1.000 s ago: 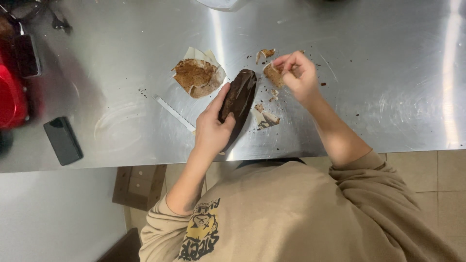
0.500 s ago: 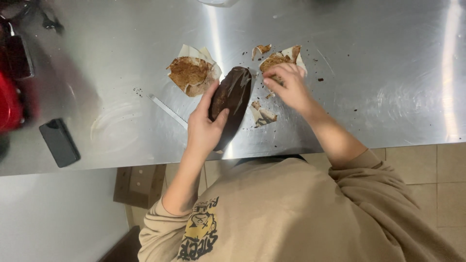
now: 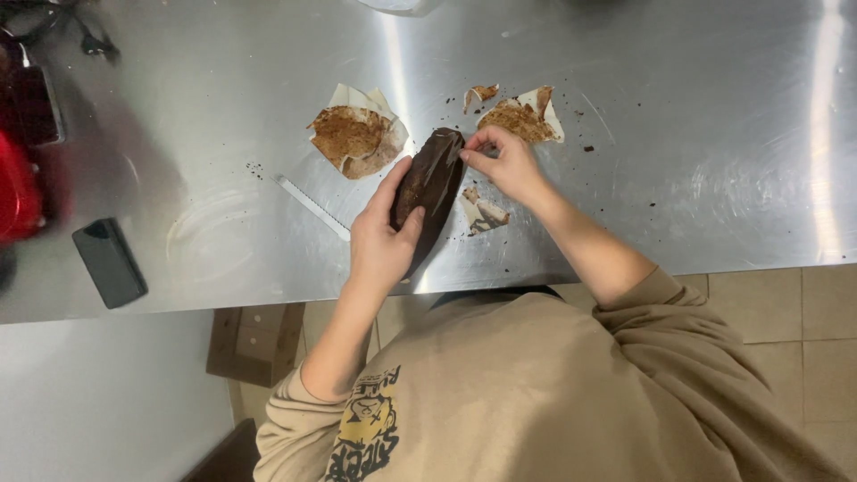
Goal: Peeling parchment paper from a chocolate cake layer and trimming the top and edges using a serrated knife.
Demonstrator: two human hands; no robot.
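Note:
My left hand (image 3: 382, 239) grips a long dark brown loaf-shaped cake (image 3: 430, 183) by its near half and holds it tilted over the steel table (image 3: 678, 178). My right hand (image 3: 502, 163) pinches at the cake's far upper edge with thumb and fingertips, apparently on a bit of wrapper stuck to it. A torn piece of stained white paper (image 3: 525, 116) lies just beyond the right hand. A smaller scrap (image 3: 482, 212) lies under the right wrist. A larger crumpled stained paper (image 3: 355, 138) sits to the left of the cake.
A thin white strip (image 3: 312, 207) lies left of my left hand. A dark phone (image 3: 109, 261) sits near the table's front left edge. Red and black equipment (image 3: 22, 170) is at the far left. Crumbs are scattered around the papers.
The right hand put a torn paper piece down on the far side and came back to the top of the cake. The left hand kept its hold.

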